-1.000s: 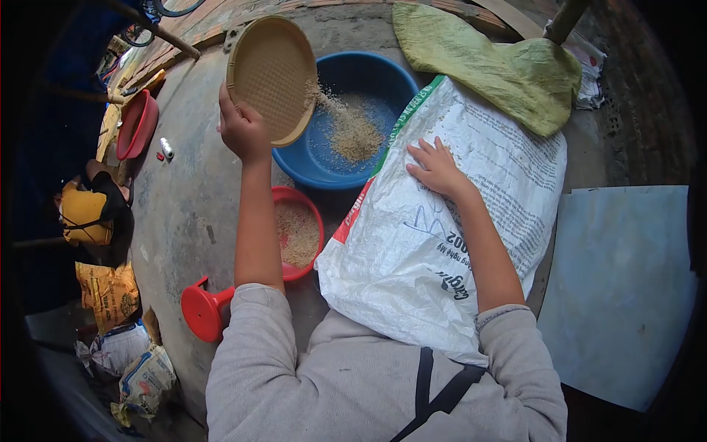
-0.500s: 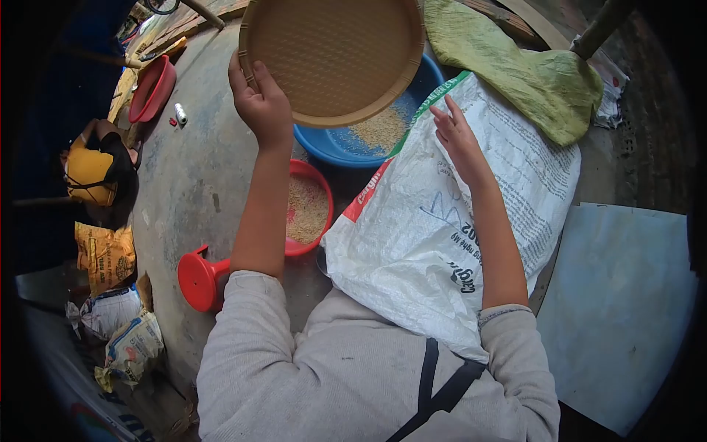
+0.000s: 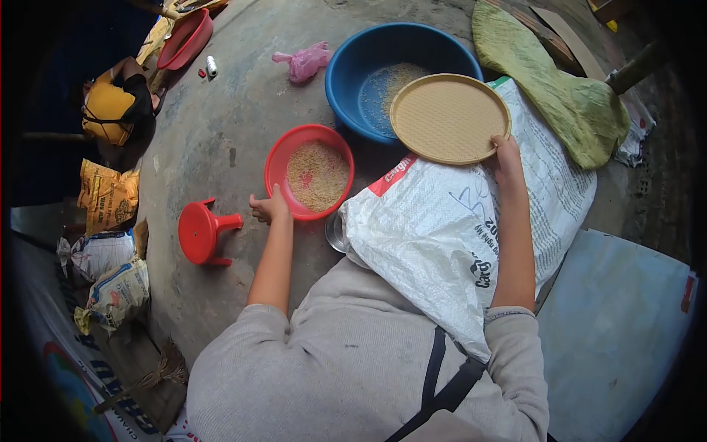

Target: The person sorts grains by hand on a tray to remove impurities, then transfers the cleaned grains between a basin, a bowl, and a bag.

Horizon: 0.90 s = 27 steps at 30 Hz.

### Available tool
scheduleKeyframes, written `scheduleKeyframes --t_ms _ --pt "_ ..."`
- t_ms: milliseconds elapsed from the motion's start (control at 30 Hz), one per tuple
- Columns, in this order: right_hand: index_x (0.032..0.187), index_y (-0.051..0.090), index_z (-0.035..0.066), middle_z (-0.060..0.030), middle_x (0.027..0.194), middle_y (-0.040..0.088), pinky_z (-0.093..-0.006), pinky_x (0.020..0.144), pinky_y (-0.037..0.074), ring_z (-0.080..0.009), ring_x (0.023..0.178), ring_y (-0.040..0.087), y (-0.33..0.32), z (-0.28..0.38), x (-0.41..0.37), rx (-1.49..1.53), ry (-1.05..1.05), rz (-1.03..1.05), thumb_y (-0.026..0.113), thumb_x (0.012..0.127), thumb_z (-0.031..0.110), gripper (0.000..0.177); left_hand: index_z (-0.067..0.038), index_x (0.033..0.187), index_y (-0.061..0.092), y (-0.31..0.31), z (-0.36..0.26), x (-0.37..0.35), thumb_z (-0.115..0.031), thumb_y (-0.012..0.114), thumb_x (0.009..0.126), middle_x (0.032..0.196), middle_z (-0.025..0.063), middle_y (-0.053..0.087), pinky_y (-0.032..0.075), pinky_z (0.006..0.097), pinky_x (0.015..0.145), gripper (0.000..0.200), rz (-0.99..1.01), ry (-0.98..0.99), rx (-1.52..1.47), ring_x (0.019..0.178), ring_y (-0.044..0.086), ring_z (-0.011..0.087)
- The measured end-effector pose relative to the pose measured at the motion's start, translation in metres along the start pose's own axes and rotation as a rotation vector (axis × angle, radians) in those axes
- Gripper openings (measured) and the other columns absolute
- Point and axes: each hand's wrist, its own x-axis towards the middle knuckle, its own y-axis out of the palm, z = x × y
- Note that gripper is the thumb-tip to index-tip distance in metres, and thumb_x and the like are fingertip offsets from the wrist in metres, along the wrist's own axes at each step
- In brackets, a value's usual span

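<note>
My right hand (image 3: 507, 158) grips the near right edge of a round woven tray (image 3: 451, 118), held over the right side of a large blue basin (image 3: 346, 74) and the white sack (image 3: 420, 214). Some grain (image 3: 390, 87) lies in the blue basin. At the lower left rim of a red basin (image 3: 272, 166) is my left hand (image 3: 272, 206), fingers apart; whether it touches the rim is unclear. Grain (image 3: 317, 173) with a small pinkish patch lies inside the red basin.
A red stool (image 3: 199, 232) stands left of my left hand. A metal bowl (image 3: 336, 233) shows beside the sack. Beyond are a pink bag (image 3: 303, 61), a green sack (image 3: 545, 88) and a person (image 3: 109, 110) at the left. A pale board (image 3: 618, 331) lies right.
The tray has moved right and down, from my left hand to my right hand. My left hand has dropped to the red basin. The view has shifted, showing the pink bag and more of the blue basin.
</note>
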Motion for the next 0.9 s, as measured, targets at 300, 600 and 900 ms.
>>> scheduleKeyframes --t_ms 300,600,900 --pt "0.116 0.045 -0.001 -0.0151 0.103 0.056 -0.0375 0.077 0.051 -0.0242 0.089 0.059 -0.002 -0.004 -0.004 0.048 0.017 -0.042 0.046 0.08 0.006 0.036 0.001 0.102 0.049 0.054 0.066 0.016 -0.007 0.055 0.077 0.09 0.0158 0.059 0.054 0.0381 0.053 0.027 0.963 -0.63 -0.665 0.07 0.061 0.0296" --pt "0.112 0.045 0.0 -0.0157 0.105 0.055 -0.038 0.079 0.05 -0.0249 0.091 0.057 -0.005 -0.018 0.01 0.086 -0.079 -0.118 0.044 0.079 0.005 0.033 0.005 0.098 0.049 -0.038 -0.078 0.016 -0.001 0.052 0.075 0.083 0.0127 0.058 0.05 0.0265 0.038 0.023 0.546 0.173 -1.01 0.056 0.061 0.0199" --pt "0.122 0.037 0.004 -0.0166 0.118 0.049 -0.0413 0.088 0.048 -0.029 0.104 0.053 -0.01 -0.016 0.007 0.393 -0.122 -0.08 0.038 0.087 0.005 0.036 0.002 0.101 0.05 -0.059 -0.23 -0.107 -0.001 0.054 0.077 0.083 0.011 0.06 0.045 0.027 0.039 0.024 0.761 0.572 -1.142 0.054 0.059 0.0191"
